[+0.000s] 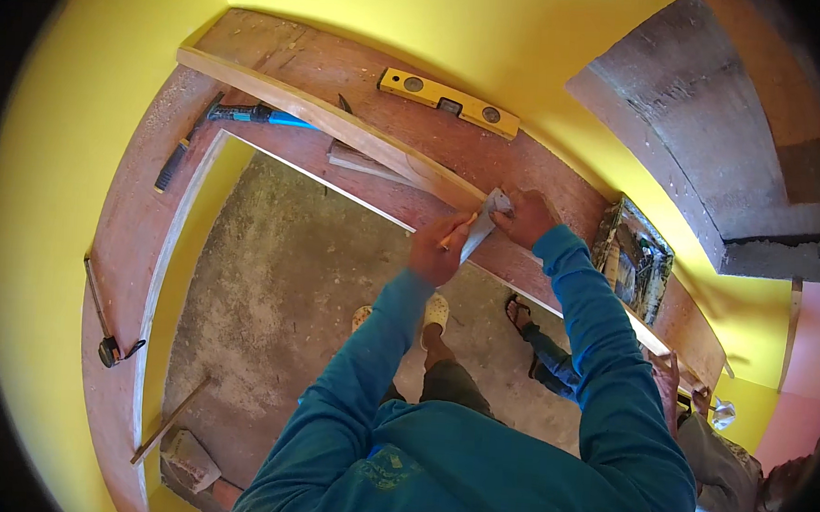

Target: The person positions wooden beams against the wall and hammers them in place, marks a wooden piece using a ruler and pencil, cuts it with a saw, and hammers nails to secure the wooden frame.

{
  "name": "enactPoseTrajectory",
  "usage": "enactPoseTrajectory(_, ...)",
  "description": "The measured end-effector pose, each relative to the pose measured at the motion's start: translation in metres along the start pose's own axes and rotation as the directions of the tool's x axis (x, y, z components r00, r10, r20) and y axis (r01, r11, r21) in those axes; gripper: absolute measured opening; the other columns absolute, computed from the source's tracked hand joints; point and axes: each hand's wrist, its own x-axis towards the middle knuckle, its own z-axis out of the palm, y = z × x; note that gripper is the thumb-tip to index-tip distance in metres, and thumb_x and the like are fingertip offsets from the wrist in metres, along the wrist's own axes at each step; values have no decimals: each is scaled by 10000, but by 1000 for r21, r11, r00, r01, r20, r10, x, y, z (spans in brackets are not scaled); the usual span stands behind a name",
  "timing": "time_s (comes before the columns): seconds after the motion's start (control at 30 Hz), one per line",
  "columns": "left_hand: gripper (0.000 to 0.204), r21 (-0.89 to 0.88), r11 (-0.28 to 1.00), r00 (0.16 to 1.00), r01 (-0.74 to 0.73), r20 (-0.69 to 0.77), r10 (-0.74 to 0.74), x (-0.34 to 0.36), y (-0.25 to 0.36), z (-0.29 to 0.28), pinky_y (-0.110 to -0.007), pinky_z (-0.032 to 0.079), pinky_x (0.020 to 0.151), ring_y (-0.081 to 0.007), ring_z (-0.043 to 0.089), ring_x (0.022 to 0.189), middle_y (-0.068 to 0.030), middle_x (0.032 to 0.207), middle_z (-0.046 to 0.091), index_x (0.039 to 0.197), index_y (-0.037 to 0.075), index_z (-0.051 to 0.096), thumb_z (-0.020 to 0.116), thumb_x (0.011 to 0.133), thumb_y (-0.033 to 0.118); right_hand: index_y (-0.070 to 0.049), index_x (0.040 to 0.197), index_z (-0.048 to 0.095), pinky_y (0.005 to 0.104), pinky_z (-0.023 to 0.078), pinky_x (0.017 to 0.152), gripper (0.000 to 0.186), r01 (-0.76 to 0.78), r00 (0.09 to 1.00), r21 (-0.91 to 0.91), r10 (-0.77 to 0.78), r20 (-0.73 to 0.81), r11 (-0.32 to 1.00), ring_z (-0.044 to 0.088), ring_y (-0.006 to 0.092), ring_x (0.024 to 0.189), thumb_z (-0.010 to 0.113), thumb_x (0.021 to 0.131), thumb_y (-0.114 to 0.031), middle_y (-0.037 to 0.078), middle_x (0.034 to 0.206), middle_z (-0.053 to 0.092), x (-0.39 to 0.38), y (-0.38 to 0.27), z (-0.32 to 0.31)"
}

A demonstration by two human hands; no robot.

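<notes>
A long strip of wood lies slantwise on the reddish-brown plywood counter, its near end by my hands. My left hand is closed round a thin, pencil-like orange stick. Fingers of my right hand grip a pale grey, flat-bladed tool against the strip's end; it resembles a try square, but its exact kind is partly covered. The blade points down past the counter's white front edge, between both hands. Behind the strip rests a yellow spirit level.
A blue-handled hammer, a screwdriver-like tool and a tape measure lie on the counter. Wood offcuts sit beside the strip. A cluttered tray stands right of my hands. Another person is at the right.
</notes>
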Motion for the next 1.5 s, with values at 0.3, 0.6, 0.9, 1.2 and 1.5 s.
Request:
enactPoseTrajectory(0.3,254,533,832,916,156,237,-323,10,-2,-30,-375,397,553,-306,518,649,-178,683,524,713,17,471,462,772,264,-14,969,460,432,421,628,416,40,994,-21,-42,-104,999,516,379,680,534,666,-290,220,744,533,-2,-10,-8)
enactPoseTrajectory(0.6,271,296,955,979,37,183,-94,11,3,0,-398,408,656,-350,510,766,-187,797,543,954,49,514,504,730,200,-26,1025,445,424,396,701,462,37,999,49,-38,14,998,489,369,773,568,657,-276,230,840,515,2,2,-3)
enactPoseTrajectory(0.9,203,446,893,987,-49,158,-24,15,2,5,-423,376,583,-354,464,667,-208,719,505,889,18,528,461,749,147,-36,1027,432,430,402,678,454,40,998,14,-39,-41,999,493,382,749,568,652,-252,217,826,523,-3,-7,-11)
enactPoseTrajectory(1.2,89,528,848,981,-49,183,-57,18,6,6,-432,379,601,-349,478,673,-211,695,489,714,-4,507,459,710,71,-15,960,418,452,389,627,381,93,992,35,-89,-90,995,494,384,726,538,673,-236,226,781,519,-2,4,6)
enactPoseTrajectory(1.5,76,518,844,980,-137,193,41,22,2,6,-418,395,577,-338,498,653,-191,654,509,662,-3,528,464,659,39,-19,944,438,449,385,645,375,62,994,30,-59,-95,998,493,382,719,543,668,-249,221,794,523,-1,-2,3)
